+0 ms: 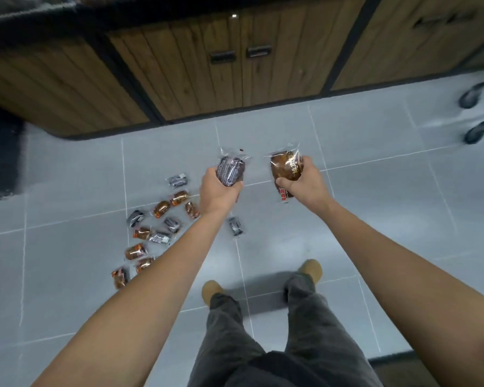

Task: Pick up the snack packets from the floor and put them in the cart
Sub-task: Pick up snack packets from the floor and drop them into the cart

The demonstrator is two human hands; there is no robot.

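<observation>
Running across the top of the view, a wooden cabinet front [196,74] with black framing and two small dark handles is closing off the far side of the grey tiled floor [375,219]. A blurred dark block [0,157] is standing at the left edge, and two dark castor wheels [471,97] are showing at the right edge; what they are carrying is lying outside the view. Between the cabinet and the person's tan shoes [211,289], the tiles to the centre and right are lying open. The left hand [217,191] is curling its fingers round a dark packet [231,171], which is showing a purple-black filling with pale lettering under clear wrap. The right hand [302,185] is gripping a brown packet [285,169], thumb across its front; it is showing a glossy brown filling, gold lettering and a red label at its lower end. Both packets are being held in the air, side by side but apart, out ahead of the feet. Below and left of the left hand, loose packets [157,230] are lying scattered on the floor, some orange-brown and some dark with silver. One lone dark packet [235,226] is lying apart from that cluster, just right of the left forearm.
</observation>
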